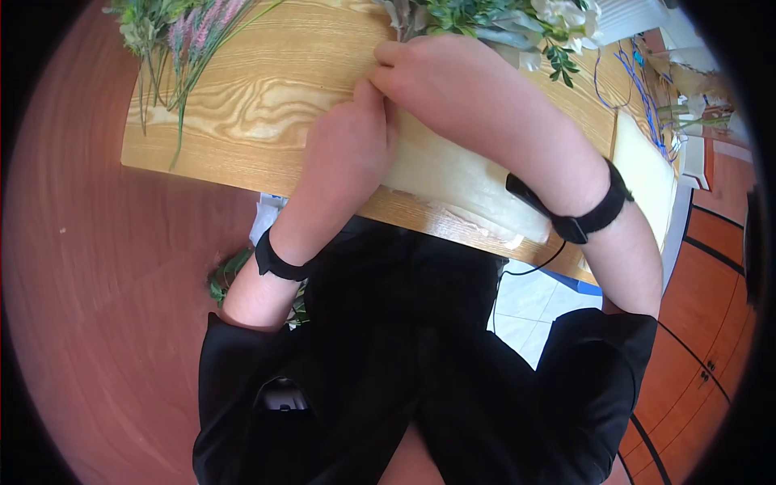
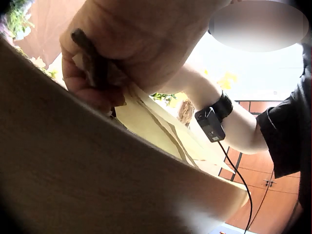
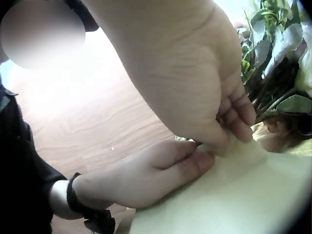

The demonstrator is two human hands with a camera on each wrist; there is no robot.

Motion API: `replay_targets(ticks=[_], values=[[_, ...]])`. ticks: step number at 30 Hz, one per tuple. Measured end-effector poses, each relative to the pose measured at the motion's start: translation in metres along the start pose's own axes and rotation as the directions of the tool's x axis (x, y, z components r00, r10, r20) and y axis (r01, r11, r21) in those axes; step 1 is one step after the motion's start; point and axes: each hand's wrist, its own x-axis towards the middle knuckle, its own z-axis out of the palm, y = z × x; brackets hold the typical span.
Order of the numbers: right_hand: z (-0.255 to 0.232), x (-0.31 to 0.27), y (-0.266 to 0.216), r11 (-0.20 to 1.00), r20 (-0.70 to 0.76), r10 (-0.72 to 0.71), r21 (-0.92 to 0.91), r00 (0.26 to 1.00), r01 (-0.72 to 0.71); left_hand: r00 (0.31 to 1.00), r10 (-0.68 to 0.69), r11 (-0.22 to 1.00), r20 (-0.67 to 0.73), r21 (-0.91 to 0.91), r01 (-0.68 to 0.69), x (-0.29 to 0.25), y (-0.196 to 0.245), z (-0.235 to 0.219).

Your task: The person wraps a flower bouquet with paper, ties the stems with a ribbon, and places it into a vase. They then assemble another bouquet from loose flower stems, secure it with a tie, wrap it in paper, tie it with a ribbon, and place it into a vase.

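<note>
A sheet of cream wrapping paper [image 3: 229, 195] lies along the table's near side. My left hand [image 1: 347, 149] pinches its edge between thumb and fingers. Beside it my right hand [image 1: 453, 81] bends down over the paper with its fingertips gathered on a fold. The two hands meet in the head view, where they hide the pinched spot. In the left wrist view a short dark brown stick-like piece [image 2: 90, 58] shows against the fingers. Just beyond the right hand lies a bunch of greenery and white flowers [image 1: 501, 20].
Pink flower sprays [image 1: 202, 32] with long green stems lie on the wooden table [image 1: 259, 113] at the far left. At the right are another pale sheet [image 1: 644, 170] and blue-purple cord [image 1: 634, 81]. A black cable [image 1: 537, 267] runs from the right wrist camera past the table's front edge.
</note>
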Motion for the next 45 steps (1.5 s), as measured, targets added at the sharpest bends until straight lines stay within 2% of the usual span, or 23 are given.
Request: replay_targets(ticks=[1,2,4,5,6,8,9,11,12,14,15,17,20,24,27,29,33,35,39,41,42,44,45], values=[[-0.005,-0.002,-0.005,0.999,0.060,0.039,0.014,0.997,-0.040,1.000,0.001,0.999,-0.012,-0.050,-0.002,0.000,-0.002,0.001],[-0.007,-0.008,-0.011,0.999,0.062,0.047,0.009,0.997,-0.048,1.000,0.001,0.995,-0.025,-0.102,-0.004,0.001,-0.003,0.001],[-0.013,-0.023,-0.030,0.968,-0.137,0.207,0.171,0.969,-0.183,0.999,0.005,0.991,-0.040,-0.137,-0.010,0.001,-0.006,0.000],[-0.021,-0.031,-0.040,0.919,-0.064,0.278,0.307,0.958,-0.247,0.999,0.000,0.986,-0.055,-0.164,-0.009,-0.001,-0.006,-0.001],[-0.020,-0.039,-0.052,0.845,-0.038,0.359,0.438,0.932,-0.307,0.999,0.007,0.986,-0.053,-0.166,-0.016,-0.002,-0.005,-0.002],[-0.013,-0.049,-0.069,0.634,-0.078,0.474,0.721,0.877,-0.278,0.997,-0.073,0.988,-0.032,-0.138,0.068,-0.005,0.001,-0.004],[-0.009,-0.050,-0.072,0.633,-0.081,0.490,0.718,0.868,-0.291,0.998,-0.055,0.989,-0.025,-0.141,0.051,-0.006,0.001,-0.003],[-0.002,-0.046,-0.082,0.357,-0.012,0.626,0.893,0.780,-0.273,0.998,-0.057,0.983,-0.034,-0.176,0.051,-0.011,-0.001,0.001],[0.005,-0.044,-0.084,0.359,-0.014,0.638,0.890,0.770,-0.281,0.999,-0.042,0.983,-0.029,-0.182,0.036,-0.014,0.000,0.003],[0.016,-0.035,-0.084,0.249,0.028,0.746,0.915,0.666,-0.317,0.997,-0.073,0.967,-0.041,-0.249,0.060,-0.017,0.003,0.004],[0.017,-0.031,-0.083,0.256,0.021,0.751,0.912,0.660,-0.320,0.997,-0.061,0.966,-0.044,-0.254,0.048,-0.018,0.002,0.006],[0.016,-0.024,-0.082,0.284,-0.030,0.809,0.894,0.587,-0.346,0.994,-0.095,0.949,-0.060,-0.309,0.072,-0.021,-0.002,0.010],[0.015,-0.015,-0.079,0.352,-0.084,0.831,0.844,0.549,-0.404,0.994,-0.092,0.949,-0.053,-0.306,0.071,-0.021,-0.001,0.010],[0.011,-0.009,-0.071,0.376,-0.081,0.817,0.826,0.571,-0.420,0.993,-0.044,0.934,-0.110,-0.357,0.002,-0.019,0.000,0.007],[0.010,-0.005,-0.070,0.372,-0.075,0.835,0.807,0.545,-0.458,0.994,-0.065,0.941,-0.093,-0.337,0.030,-0.019,0.002,0.004],[0.007,-0.004,-0.070,0.341,-0.029,0.847,0.796,0.531,-0.500,0.989,-0.005,0.965,-0.151,-0.258,-0.035,-0.019,0.006,-0.002],[-0.001,-0.003,-0.070,0.303,-0.037,0.861,0.838,0.507,-0.453,0.986,0.017,0.987,-0.163,-0.157,-0.043,-0.020,0.015,-0.016],[-0.007,-0.006,-0.067,0.125,0.077,0.867,0.923,0.492,-0.365,0.978,0.066,0.989,-0.198,-0.116,-0.090,-0.019,0.020,-0.022],[-0.023,-0.012,-0.059,0.116,0.081,0.853,0.934,0.515,-0.339,0.985,0.045,0.995,-0.167,-0.080,-0.059,-0.024,0.036,-0.035],[-0.025,-0.020,-0.049,-0.056,0.243,0.791,0.943,0.561,-0.329,0.967,0.156,0.987,-0.202,-0.008,-0.161,-0.027,0.040,-0.037],[-0.029,-0.020,-0.048,-0.040,0.235,0.784,0.943,0.575,-0.331,0.965,0.146,0.988,-0.220,-0.009,-0.152,-0.028,0.041,-0.038],[-0.038,-0.023,-0.050,-0.113,0.278,0.777,0.944,0.564,-0.309,0.948,0.219,0.975,-0.230,0.026,-0.219,-0.030,0.044,-0.041],[-0.039,-0.027,-0.047,-0.157,0.340,0.750,0.924,0.567,-0.348,0.946,0.210,0.977,-0.247,0.023,-0.210,-0.032,0.047,-0.042]])
